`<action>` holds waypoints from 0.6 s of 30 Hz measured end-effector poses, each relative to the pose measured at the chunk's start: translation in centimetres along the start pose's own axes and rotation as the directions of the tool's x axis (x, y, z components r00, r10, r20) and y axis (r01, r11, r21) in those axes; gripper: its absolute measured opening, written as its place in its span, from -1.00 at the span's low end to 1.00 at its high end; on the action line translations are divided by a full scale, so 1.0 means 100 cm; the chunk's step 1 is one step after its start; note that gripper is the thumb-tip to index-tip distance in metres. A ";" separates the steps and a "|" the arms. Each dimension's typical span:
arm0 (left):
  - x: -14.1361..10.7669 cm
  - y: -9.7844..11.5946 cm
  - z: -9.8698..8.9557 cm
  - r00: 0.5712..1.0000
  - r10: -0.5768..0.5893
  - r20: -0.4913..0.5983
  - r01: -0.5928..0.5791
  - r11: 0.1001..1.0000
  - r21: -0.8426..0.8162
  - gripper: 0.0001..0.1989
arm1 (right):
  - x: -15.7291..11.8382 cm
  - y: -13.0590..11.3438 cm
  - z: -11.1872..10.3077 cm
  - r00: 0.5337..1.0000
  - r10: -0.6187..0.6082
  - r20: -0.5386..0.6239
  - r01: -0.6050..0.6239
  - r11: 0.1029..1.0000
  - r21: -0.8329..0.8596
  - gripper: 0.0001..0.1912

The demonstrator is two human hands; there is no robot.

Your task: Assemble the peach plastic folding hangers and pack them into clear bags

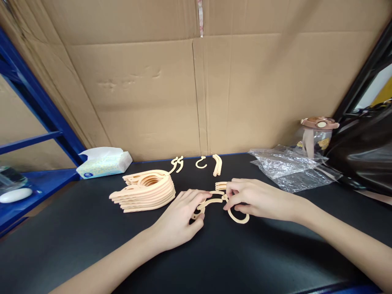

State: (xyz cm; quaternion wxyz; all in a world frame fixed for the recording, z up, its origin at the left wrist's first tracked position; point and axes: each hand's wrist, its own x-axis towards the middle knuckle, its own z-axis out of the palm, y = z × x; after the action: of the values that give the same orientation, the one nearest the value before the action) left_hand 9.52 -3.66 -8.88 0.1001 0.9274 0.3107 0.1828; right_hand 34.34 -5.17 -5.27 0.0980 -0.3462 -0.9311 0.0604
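Right of the tall stack of beige plastic hangers (pixel 154 195), the left hand (pixel 180 218) holds one curved beige plastic arm (pixel 214 200), lengthwise toward the right hand (pixel 251 198), which pinches a round beige plastic hook (pixel 239 221).

We can't read any txt, brand or no. here. Taking the view as a clock face: approx. 9 o'clock, the tissue box (pixel 105 166) carries a small dark blue logo (pixel 88 175) w/ pale marks inside, low on its front near the LH end; too small for us to make out. At 12, up top, the tape strip (pixel 200 18) on the cardboard wall (pixel 137 102) shows reddish print on white, blurred, so we can't tell letters from pattern. Approx. 3 o'clock, the clear bottle (pixel 318 136) w/ brown lid bears yellow printed figures (pixel 324 143), too fine for us to ID.
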 end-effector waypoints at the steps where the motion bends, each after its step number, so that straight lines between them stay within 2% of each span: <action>1: 0.000 -0.001 0.001 1.000 -0.004 -0.006 0.004 1.000 0.005 -0.57 | 0.000 -0.001 0.001 1.000 0.001 -0.005 -0.001 1.000 -0.012 -0.78; 4: 0.002 -0.004 0.003 0.999 -0.022 -0.031 0.023 0.999 0.024 -0.67 | 0.001 -0.002 0.005 1.000 0.008 -0.011 -0.009 0.996 -0.092 -0.80; 7: 0.003 -0.007 0.006 0.997 -0.040 -0.058 0.044 0.997 0.062 -0.73 | 0.001 -0.001 0.007 1.000 0.010 -0.007 -0.010 0.995 -0.099 -0.80; 14: 0.004 -0.006 0.005 0.999 0.005 -0.054 0.005 0.985 0.171 -0.78 | 0.002 -0.003 0.010 0.996 0.087 0.002 -0.087 0.996 0.000 -0.90; 18: 0.004 -0.002 0.004 0.998 0.013 -0.059 0.003 0.965 0.262 -0.79 | 0.004 -0.003 0.005 0.992 0.125 -0.003 -0.123 0.985 0.124 -0.92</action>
State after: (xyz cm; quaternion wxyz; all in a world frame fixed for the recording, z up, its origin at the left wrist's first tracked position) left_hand 9.87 -3.26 -9.17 -0.0331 0.9273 0.3327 0.1685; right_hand 33.73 -5.19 -5.68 0.1201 -0.3971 -0.9016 0.1221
